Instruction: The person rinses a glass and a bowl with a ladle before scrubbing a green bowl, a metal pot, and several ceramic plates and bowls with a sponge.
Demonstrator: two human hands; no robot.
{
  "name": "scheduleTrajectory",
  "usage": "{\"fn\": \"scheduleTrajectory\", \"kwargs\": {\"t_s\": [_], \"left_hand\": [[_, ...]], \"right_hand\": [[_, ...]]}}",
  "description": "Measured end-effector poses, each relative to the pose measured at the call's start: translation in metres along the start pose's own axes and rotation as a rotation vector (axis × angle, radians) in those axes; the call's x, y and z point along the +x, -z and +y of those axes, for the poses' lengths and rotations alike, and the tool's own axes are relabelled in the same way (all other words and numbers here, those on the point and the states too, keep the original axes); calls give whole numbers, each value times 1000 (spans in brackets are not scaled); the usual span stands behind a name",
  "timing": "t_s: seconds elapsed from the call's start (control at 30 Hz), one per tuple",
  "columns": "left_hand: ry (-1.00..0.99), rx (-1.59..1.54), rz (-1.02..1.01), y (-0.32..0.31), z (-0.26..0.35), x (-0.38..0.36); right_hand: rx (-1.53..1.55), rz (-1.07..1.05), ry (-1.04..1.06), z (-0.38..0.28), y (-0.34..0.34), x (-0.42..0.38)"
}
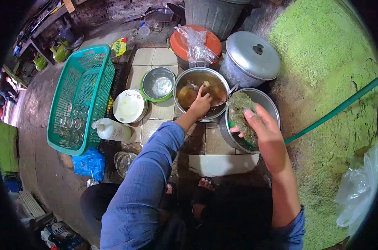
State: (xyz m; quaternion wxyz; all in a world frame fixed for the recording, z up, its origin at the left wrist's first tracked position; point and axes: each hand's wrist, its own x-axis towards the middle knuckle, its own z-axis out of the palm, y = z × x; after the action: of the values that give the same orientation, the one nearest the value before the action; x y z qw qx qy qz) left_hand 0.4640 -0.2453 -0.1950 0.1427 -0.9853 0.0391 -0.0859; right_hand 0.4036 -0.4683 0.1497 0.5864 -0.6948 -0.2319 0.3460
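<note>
1. Right grip [255, 123]: thumb and fingers pinching mesh wad [239, 109] above right pot [267, 101], presumably so drips land inside.
2. Left grip [201, 104]: over brown-water pot [219, 76], adjacent on left; cannot tell whether it pinches anything.

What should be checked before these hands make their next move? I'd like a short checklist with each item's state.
1. Scrubbing wad held by the right hand: ok.
2. Left hand gripping something in the pot: cannot tell.
3. Brown water clear enough to see through: not ok, it looks murky.
4. Lid sitting on the large pot: ok.
5. Glasses inside the green basket: ok.
</note>
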Motion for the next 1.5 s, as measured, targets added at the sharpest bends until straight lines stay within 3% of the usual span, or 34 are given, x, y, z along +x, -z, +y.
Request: {"fn": "scheduleTrajectory", "kwargs": {"t_s": [0.03,0.13,0.27,0.33,0.4,0.47,0.53,0.57,0.6,0.63,0.7,0.73,0.8,0.83,0.87,0.93,0.97,1.0,1.07,1.1,1.2,1.27,1.3,1.33,1.4,1.43,1.5], "left_hand": [[25,-57,111,-3,-2,-3],[158,-195,67,18,-6,-13],[352,-486,1,47,-19,-20],[383,-548,84,60,-26,-28],[512,-827,-1,79,-35,-35],[549,-817,33,98,-45,-42],[672,-1170,56,111,-58,-53],[647,-1266,108,138,-61,-63],[744,-1420,-20,145,-70,-66],[812,-1523,-21,163,-74,-74],[897,-1795,2,195,-83,-91],[934,-1765,-38,208,-89,-103],[937,-2120,-66,230,-92,-124],[890,-2195,28,244,-89,-135],[860,-2299,73,303,-67,-147],[993,-2247,138,342,-51,-164],[1010,-2244,147,341,-49,-168],[962,-2221,163,335,-46,-174],[869,-2159,261,351,-25,-187],[886,-2114,312,360,-12,-192],[921,-2070,451,346,21,-200],[881,-2214,527,345,30,-210],[908,-2135,555,345,34,-215],[933,-2053,584,347,32,-218],[865,-1965,621,359,27,-217],[793,-1866,650,368,27,-216],[792,-1892,629,391,30,-218]], "right_hand": [[4,0,4,3,1,0],[6,-8,106,10,3,5],[33,13,54,19,3,14],[32,27,64,21,2,17],[42,124,37,21,-2,21],[72,133,36,27,-1,32],[100,143,25,41,6,52],[-33,159,77,53,13,66],[-166,174,129,62,17,74],[-160,169,140,65,14,75],[-389,411,315,68,7,76],[-376,406,329,68,4,75],[-393,339,292,66,-2,74],[-398,324,300,66,-8,76],[-385,318,307,61,-14,77],[-416,223,351,52,-35,69],[-447,229,461,45,-45,61],[-472,239,399,47,-56,72],[-383,247,609,24,-73,48],[-491,325,799,28,-85,46],[-727,198,724,23,-115,-1],[-765,113,836,32,-127,-22],[-742,-35,714,31,-127,-31],[-751,-39,711,26,-125,-29],[-783,-32,1044,21,-112,-24],[-703,6,1112,12,-108,-14],[-447,73,834,-6,-100,4]]}}
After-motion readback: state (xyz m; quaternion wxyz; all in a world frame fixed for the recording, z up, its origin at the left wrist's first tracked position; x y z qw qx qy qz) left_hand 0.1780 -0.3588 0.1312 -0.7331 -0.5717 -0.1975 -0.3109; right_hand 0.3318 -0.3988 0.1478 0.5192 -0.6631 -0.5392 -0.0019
